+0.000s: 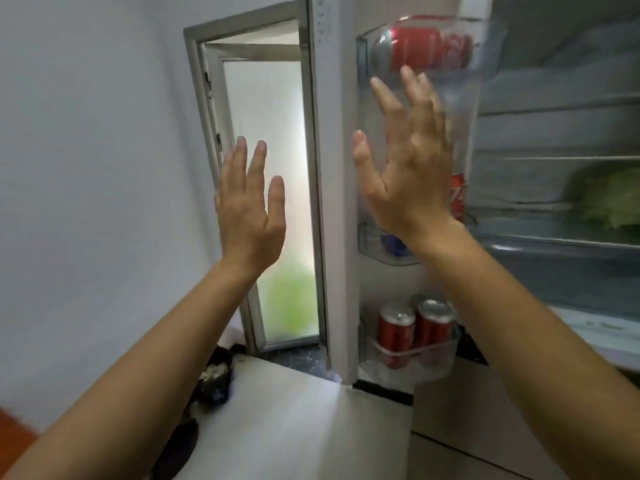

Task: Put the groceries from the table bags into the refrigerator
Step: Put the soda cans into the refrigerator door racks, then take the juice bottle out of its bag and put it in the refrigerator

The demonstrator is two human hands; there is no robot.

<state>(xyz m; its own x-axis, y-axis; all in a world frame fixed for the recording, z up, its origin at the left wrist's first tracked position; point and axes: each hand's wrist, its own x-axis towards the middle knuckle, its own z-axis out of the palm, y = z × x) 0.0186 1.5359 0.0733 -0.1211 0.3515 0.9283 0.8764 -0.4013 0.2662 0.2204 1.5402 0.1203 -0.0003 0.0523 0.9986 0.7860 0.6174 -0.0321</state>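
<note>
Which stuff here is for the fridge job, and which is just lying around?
For the job: fridge door, lying can up top, standing cans at the bottom, lettuce inside, left hand and right hand, both empty.
Lying about: shoes on the floor, glass door.

The refrigerator door carries three bins: top bin, middle bin, bottom bin. Five red cans: one top can, one middle can, three bottom cans. One blue item. One leafy green, right of the door.
</note>
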